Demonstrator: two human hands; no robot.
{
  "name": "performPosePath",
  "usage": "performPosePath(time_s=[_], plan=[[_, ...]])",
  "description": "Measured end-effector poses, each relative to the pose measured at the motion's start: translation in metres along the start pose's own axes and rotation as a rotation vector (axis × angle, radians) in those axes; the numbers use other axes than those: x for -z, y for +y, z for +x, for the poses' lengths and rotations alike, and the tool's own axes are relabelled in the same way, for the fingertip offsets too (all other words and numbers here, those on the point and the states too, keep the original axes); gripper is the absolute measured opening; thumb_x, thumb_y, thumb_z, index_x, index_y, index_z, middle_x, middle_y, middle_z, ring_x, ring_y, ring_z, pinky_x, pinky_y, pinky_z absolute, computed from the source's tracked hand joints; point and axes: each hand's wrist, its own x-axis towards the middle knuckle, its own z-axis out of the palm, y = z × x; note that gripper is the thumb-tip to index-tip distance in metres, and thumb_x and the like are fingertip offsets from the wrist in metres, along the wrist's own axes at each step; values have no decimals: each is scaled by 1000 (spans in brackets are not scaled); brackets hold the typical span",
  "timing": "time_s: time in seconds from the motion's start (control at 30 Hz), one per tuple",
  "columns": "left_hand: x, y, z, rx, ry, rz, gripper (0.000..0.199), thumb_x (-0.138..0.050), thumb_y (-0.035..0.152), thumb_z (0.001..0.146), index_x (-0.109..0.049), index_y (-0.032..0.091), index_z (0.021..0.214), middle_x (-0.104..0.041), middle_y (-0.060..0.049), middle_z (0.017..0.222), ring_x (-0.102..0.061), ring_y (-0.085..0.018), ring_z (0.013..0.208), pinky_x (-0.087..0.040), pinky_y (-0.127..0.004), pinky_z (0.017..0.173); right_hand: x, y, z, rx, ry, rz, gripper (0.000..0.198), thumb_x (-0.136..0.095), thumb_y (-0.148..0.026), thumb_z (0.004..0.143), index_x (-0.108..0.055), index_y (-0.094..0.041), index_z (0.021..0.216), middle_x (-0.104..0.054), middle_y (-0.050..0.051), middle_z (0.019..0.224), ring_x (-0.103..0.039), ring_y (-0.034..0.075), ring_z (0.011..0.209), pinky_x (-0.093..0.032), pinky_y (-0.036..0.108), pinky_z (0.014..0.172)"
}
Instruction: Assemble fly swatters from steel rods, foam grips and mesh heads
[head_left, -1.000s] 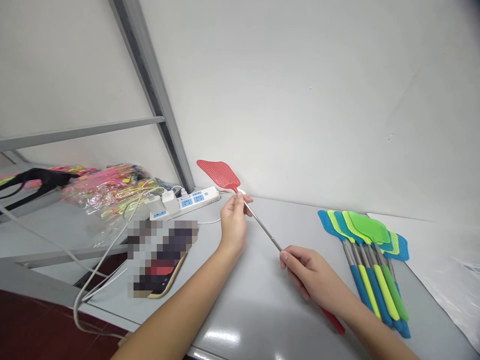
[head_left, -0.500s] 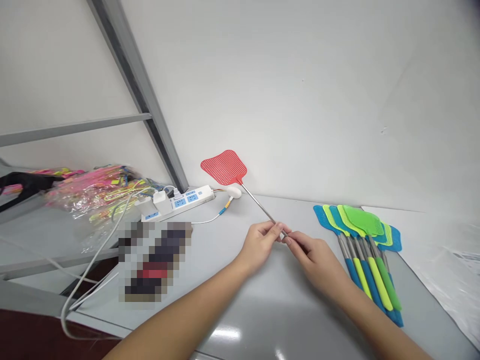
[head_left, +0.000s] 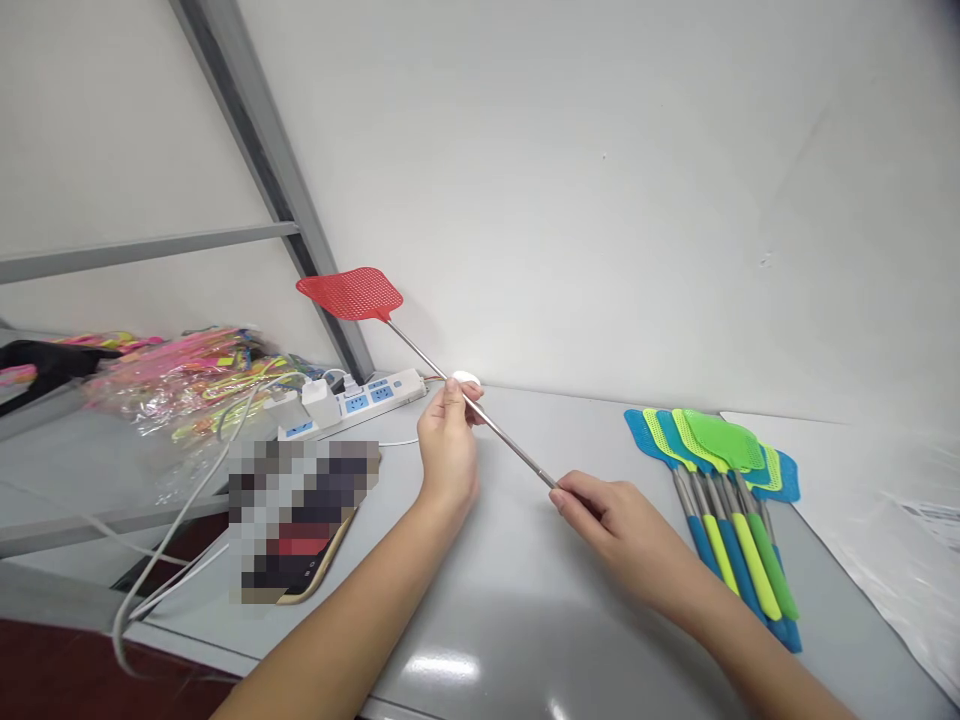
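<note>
A fly swatter (head_left: 358, 295) with a red perforated head and a thin metal telescopic rod is held slanting above the table, its head up and to the left. My left hand (head_left: 448, 440) pinches the rod partway along, between thumb and fingers. My right hand (head_left: 611, 515) is closed round the lower end of the rod; the handle is hidden inside or behind that hand. To the right lies a pile of fly swatters (head_left: 724, 440) in blue, yellow and green, heads toward the wall and grips toward me.
A power strip (head_left: 375, 397) with chargers and white cables lies at the back left. Before it is a phone (head_left: 311, 530), its screen pixelated. Bagged colourful items (head_left: 195, 375) fill the rack at far left. A white sheet (head_left: 885, 530) covers the table's right side.
My left hand has slid up and left, away from my right hand. The red head has moved the same way, and more of the metal rod shows between my hands.
</note>
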Motion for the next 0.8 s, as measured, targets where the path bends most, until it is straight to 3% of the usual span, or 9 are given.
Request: performPosePath(time_s=[0.1, 0.2, 0.27, 0.33, 0.4, 0.53, 0.8], plan=[[0, 1, -2, -78, -5, 22, 36, -53, 48, 91, -60, 17, 74, -59, -3, 84, -54, -12, 72, -41, -22, 63, 1, 3, -2, 9, 9, -32, 34, -38, -46, 98, -53, -24, 76, -50, -3, 58, -44, 14, 53, -27, 27, 50], [-4, -4, -22, -51, -62, 68, 38, -45, 48, 94, -61, 18, 77, -59, -2, 80, -51, -11, 66, -41, -23, 62, 2, 7, -2, 36, 46, -51, 32, -38, -43, 98, -54, -23, 78, -54, -3, 61, -48, 15, 56, -29, 27, 53], [-9, -8, -42, 22, -188, 116, 42, -39, 48, 97, -61, 17, 77, -60, -3, 77, -50, -12, 65, -42, -24, 64, 2, 8, -1, 68, 88, -44, 31, -38, -40, 98, -55, -23, 79, -55, -3, 63, -49, 15, 57, -30, 26, 54], [-15, -12, -62, 87, -412, 152, 41, -39, 44, 98, -61, 17, 77, -58, -2, 74, -52, -13, 69, -43, -26, 70, 2, 9, 0, 95, 133, -41, 30, -38, -39, 99, -56, -22, 81, -55, -3, 63, -48, 14, 56, -30, 26, 55], [-19, -15, -76, 143, -521, 131, 35, -42, 41, 97, -62, 17, 82, -59, -3, 79, -54, -15, 75, -44, -27, 74, 1, 10, 1, 105, 166, -60, 28, -39, -38, 99, -57, -23, 84, -56, -3, 64, -47, 14, 55, -29, 26, 54], [-21, -19, -77, 136, -523, 146, 31, -43, 35, 97, -67, 17, 90, -64, -5, 93, -58, -18, 89, -44, -30, 83, 1, 16, 3, 110, 182, -153, 26, -40, -36, 99, -54, -23, 81, -56, -3, 65, -47, 14, 56, -28, 26, 54], [-22, -12, -69, 70, -407, 129, 46, -32, 33, 99, -67, 16, 74, -65, -7, 93, -59, -18, 88, -44, -30, 82, 2, 10, 5, 211, 178, -278, 27, -37, -34, 99, -44, -23, 75, -55, -4, 67, -46, 13, 58, -27, 26, 57]])
